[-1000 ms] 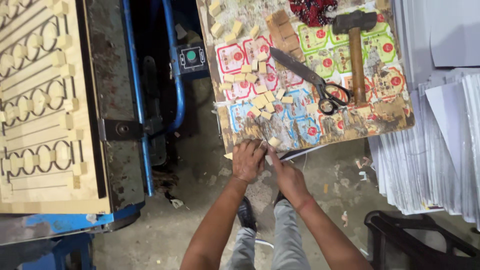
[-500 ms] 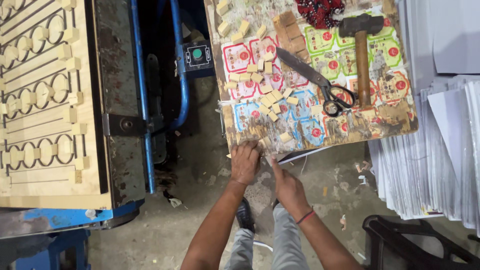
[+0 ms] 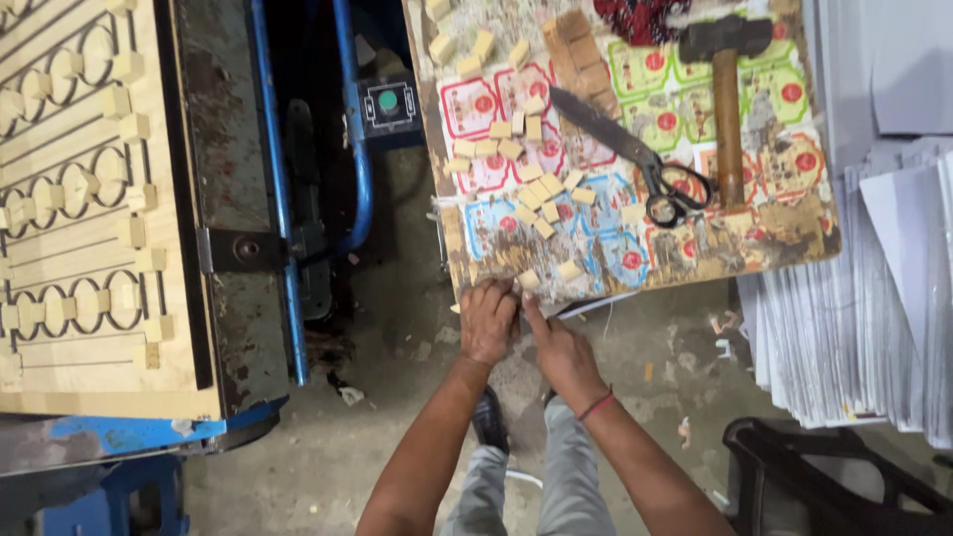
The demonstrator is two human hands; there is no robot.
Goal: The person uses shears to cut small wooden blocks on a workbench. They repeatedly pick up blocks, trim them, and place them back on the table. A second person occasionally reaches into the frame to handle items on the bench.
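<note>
The left hand [image 3: 488, 323] and right hand [image 3: 556, 342] are meeting at the near edge of the label-covered work board [image 3: 794, 238], fingers curling narrowly together around something small; whether it is one of the foam blocks I cannot tell. A small tan foam block [image 3: 529, 280] is lying on the board just beyond the fingertips, with more scattered farther up. These blocks are looking light, soft and squashy, best pinched by two opposite sides. Both forearms are reaching forward from below, wrists nearly touching, the right one wearing a red thread band [image 3: 594, 405]. Scissors [image 3: 635, 159] and a hammer [image 3: 728, 89] are lying farther back on the board.
</note>
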